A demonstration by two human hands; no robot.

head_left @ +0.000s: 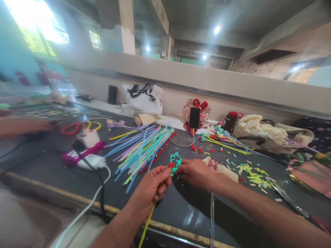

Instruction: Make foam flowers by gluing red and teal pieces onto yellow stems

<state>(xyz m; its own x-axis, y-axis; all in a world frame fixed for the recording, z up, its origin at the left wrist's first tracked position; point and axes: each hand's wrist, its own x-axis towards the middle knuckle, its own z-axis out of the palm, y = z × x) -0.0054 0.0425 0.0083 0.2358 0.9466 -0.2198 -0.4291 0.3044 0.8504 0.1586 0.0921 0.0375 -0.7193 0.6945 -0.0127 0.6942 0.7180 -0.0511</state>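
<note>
Teal paper flower (175, 162): small, made of cut teal bits with a red centre, mounted on the tip of a yellow-green stick (148, 220) that runs down past the near edge of the tabletop (64, 179). It is held above the near middle of the tabletop, between both hands.

Left hand (151, 187): fingers curled closed around the stick, thumb and forefinger pinching it just under the red centre.

Right hand (196, 172): fingers bent and drawn together, fingertips touching the flower's right side; whether it truly grips cannot be told.

Surroundings: a fan of coloured strips (141, 150) in blue, lilac, yellow and red lies just beyond the left hand. Green and yellow paper cuttings (254, 177) are scattered toward the right edge. A phone (194, 117) stands propped near the far edge, with a white bag (144, 100) to its left. A glue gun on a purple stand (86, 146) sits toward the left edge.
</note>
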